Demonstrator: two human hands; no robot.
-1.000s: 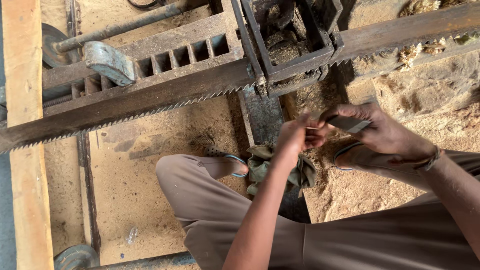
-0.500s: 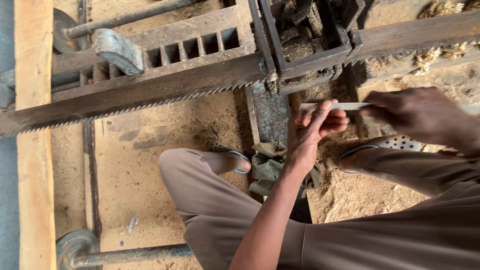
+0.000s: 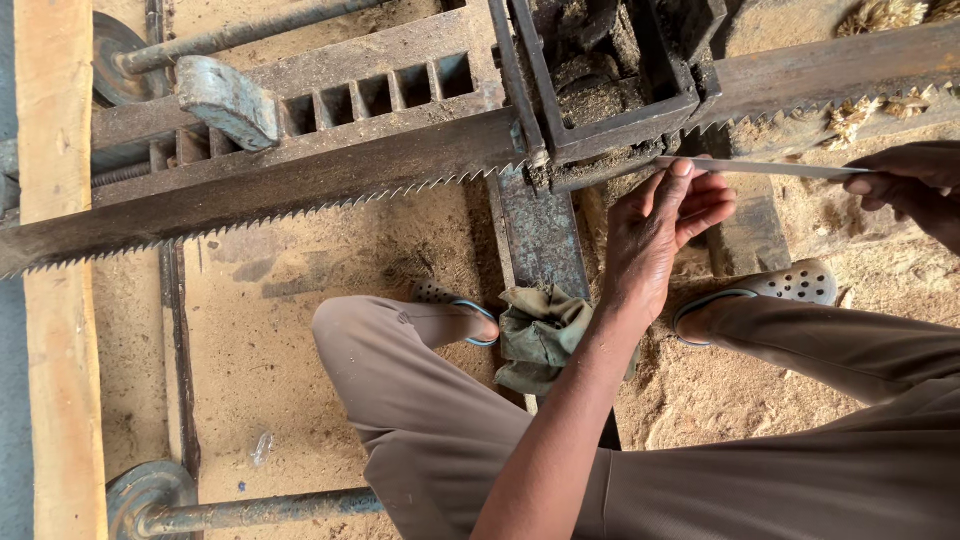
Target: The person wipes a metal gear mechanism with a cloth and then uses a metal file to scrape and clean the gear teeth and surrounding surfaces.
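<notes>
Head view: left hand (image 3: 662,235) pinching tip of thin metal file (image 3: 760,167), right hand (image 3: 912,185) gripping other end, file lying just below toothed saw blade (image 3: 300,195); green rag (image 3: 540,335) resting between feet.

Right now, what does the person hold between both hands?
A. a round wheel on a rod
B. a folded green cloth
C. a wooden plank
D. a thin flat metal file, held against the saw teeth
D: the left hand steadies the tip and the right hand grips the other end of the thin flat file, which lies against the toothed saw blade.
</notes>
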